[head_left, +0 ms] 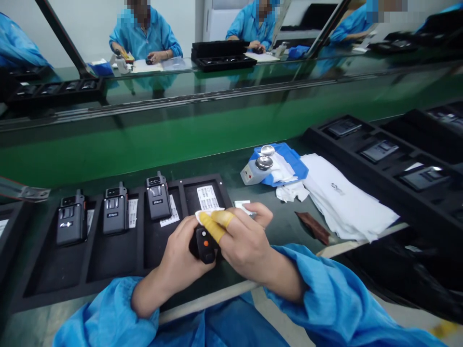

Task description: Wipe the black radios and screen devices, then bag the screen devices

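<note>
My left hand point(177, 258) is wrapped round a black two-way radio point(205, 245), whose end with an orange button and a white dot faces me. Yellow finger cots cover two fingers of my right hand point(244, 241). Those fingers press a white wiping cloth point(199, 216) against the far part of the radio; most of the cloth is hidden by the fingers. To the left, a black compartment tray point(112, 260) holds three similar radios, such as the one marked Riton point(158, 197). White label sheets point(207, 196) lie in its compartments.
A liquid dispenser bottle point(251, 173) stands beside a blue bin point(300, 168) of white wipes. A white cloth or bag point(340, 193) lies right of it, near a brown strip point(311, 226). More black trays point(325, 140) stand at the right. Co-workers sit beyond the green divider point(144, 135).
</note>
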Action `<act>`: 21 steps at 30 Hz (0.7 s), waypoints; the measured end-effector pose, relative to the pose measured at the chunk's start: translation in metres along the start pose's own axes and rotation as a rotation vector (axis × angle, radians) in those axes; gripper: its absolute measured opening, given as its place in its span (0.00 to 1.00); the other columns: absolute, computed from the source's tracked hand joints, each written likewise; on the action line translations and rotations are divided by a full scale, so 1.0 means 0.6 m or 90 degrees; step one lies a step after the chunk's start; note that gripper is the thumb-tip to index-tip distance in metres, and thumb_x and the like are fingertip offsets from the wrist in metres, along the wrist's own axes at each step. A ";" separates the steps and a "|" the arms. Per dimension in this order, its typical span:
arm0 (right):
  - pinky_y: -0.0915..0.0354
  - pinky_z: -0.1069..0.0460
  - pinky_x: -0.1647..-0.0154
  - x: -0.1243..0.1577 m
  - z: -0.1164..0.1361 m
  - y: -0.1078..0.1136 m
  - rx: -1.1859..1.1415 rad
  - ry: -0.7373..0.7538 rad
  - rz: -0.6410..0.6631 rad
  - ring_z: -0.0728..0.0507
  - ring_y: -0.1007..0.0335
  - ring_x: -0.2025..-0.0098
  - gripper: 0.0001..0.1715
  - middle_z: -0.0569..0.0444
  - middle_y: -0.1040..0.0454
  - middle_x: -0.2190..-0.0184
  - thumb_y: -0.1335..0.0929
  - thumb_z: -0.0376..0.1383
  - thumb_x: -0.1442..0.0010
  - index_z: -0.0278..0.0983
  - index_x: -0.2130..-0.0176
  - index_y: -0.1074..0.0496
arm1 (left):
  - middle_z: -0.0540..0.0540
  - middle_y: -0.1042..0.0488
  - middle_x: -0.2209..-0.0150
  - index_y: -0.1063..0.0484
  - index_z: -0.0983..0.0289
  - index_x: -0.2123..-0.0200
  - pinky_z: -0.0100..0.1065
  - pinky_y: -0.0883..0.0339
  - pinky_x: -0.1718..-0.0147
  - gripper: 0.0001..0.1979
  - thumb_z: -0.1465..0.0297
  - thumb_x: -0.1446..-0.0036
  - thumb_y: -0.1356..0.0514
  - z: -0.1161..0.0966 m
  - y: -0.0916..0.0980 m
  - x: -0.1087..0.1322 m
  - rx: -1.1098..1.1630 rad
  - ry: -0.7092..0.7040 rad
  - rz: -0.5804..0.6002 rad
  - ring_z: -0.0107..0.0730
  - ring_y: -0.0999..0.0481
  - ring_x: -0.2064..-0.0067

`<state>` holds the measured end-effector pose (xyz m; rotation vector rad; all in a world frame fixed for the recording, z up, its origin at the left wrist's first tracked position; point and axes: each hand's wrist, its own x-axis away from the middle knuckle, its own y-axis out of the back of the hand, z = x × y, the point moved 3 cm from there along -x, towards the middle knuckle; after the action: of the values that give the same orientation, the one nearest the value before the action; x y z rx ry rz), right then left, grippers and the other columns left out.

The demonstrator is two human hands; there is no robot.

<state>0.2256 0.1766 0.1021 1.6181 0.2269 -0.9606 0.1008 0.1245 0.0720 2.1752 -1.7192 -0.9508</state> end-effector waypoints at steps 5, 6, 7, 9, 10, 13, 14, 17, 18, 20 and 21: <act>0.51 0.45 0.58 0.005 -0.031 -0.004 0.015 -0.081 -0.039 0.48 0.38 0.69 0.20 0.55 0.28 0.72 0.41 0.23 0.43 0.39 0.62 0.26 | 0.54 0.26 0.58 0.36 0.60 0.56 0.39 0.29 0.57 0.20 0.74 0.56 0.40 0.000 -0.001 0.003 -0.021 -0.008 -0.001 0.37 0.25 0.57; 0.51 0.45 0.58 0.005 -0.033 0.002 -0.005 -0.089 -0.048 0.48 0.37 0.68 0.21 0.55 0.28 0.71 0.41 0.23 0.44 0.41 0.59 0.26 | 0.55 0.26 0.58 0.36 0.60 0.56 0.39 0.29 0.57 0.21 0.74 0.56 0.40 0.001 -0.001 0.003 -0.021 -0.006 0.003 0.37 0.25 0.57; 0.51 0.45 0.58 0.004 -0.032 0.009 -0.034 -0.085 -0.047 0.48 0.37 0.68 0.22 0.56 0.28 0.71 0.40 0.24 0.43 0.43 0.57 0.27 | 0.55 0.26 0.58 0.36 0.60 0.56 0.40 0.29 0.57 0.21 0.74 0.56 0.40 0.002 -0.001 0.004 -0.019 -0.004 0.006 0.38 0.25 0.57; 0.51 0.45 0.57 0.004 -0.021 0.020 -0.094 -0.043 -0.020 0.49 0.36 0.67 0.24 0.58 0.27 0.69 0.40 0.25 0.42 0.46 0.53 0.28 | 0.55 0.26 0.58 0.36 0.59 0.56 0.41 0.29 0.57 0.22 0.74 0.57 0.40 0.004 -0.002 0.004 -0.012 -0.002 0.014 0.39 0.24 0.57; 0.51 0.45 0.56 0.004 -0.012 0.024 -0.111 -0.014 -0.001 0.50 0.35 0.67 0.23 0.59 0.27 0.69 0.40 0.25 0.41 0.47 0.53 0.28 | 0.55 0.26 0.58 0.36 0.59 0.55 0.41 0.29 0.57 0.23 0.73 0.58 0.39 0.006 -0.002 0.005 -0.009 0.000 0.018 0.40 0.24 0.56; 0.51 0.45 0.54 0.008 0.011 0.028 -0.093 0.034 0.013 0.49 0.34 0.66 0.19 0.60 0.26 0.71 0.40 0.26 0.41 0.44 0.62 0.26 | 0.56 0.26 0.57 0.37 0.59 0.55 0.42 0.29 0.57 0.25 0.73 0.59 0.37 0.009 -0.003 0.004 -0.008 0.007 0.023 0.41 0.24 0.56; 0.51 0.45 0.54 0.009 0.015 0.026 -0.073 0.030 0.005 0.49 0.34 0.66 0.18 0.60 0.27 0.72 0.40 0.26 0.41 0.43 0.65 0.26 | 0.55 0.26 0.57 0.37 0.59 0.55 0.42 0.29 0.57 0.25 0.73 0.60 0.37 0.010 -0.003 0.003 -0.010 0.012 0.021 0.40 0.24 0.56; 0.52 0.45 0.53 0.012 0.020 0.017 -0.030 -0.001 -0.027 0.49 0.34 0.66 0.17 0.60 0.27 0.74 0.40 0.26 0.41 0.41 0.69 0.27 | 0.54 0.26 0.59 0.37 0.59 0.56 0.40 0.28 0.59 0.25 0.73 0.61 0.37 0.010 -0.002 -0.001 -0.016 0.024 0.007 0.39 0.24 0.59; 0.52 0.45 0.53 0.012 0.018 0.014 -0.015 -0.015 -0.034 0.50 0.34 0.67 0.17 0.60 0.27 0.74 0.40 0.25 0.41 0.41 0.69 0.27 | 0.54 0.26 0.60 0.36 0.60 0.56 0.40 0.28 0.60 0.24 0.73 0.61 0.37 0.009 -0.003 -0.002 -0.018 0.028 0.004 0.38 0.24 0.59; 0.52 0.46 0.54 0.011 0.008 0.008 0.019 -0.044 -0.040 0.50 0.35 0.68 0.17 0.59 0.28 0.74 0.41 0.24 0.42 0.40 0.70 0.28 | 0.53 0.26 0.61 0.36 0.60 0.57 0.39 0.28 0.60 0.22 0.74 0.60 0.38 0.006 -0.003 -0.002 -0.023 0.029 -0.001 0.38 0.24 0.59; 0.52 0.46 0.54 0.010 0.001 0.005 0.034 -0.054 -0.038 0.50 0.36 0.69 0.17 0.58 0.29 0.75 0.41 0.24 0.43 0.39 0.71 0.28 | 0.53 0.26 0.61 0.36 0.60 0.57 0.39 0.28 0.60 0.21 0.74 0.59 0.39 0.005 -0.002 -0.002 -0.025 0.026 -0.003 0.37 0.24 0.59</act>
<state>0.2312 0.1729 0.1003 1.6231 0.1934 -1.0881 0.1001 0.1268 0.0695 2.1586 -1.6639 -0.9277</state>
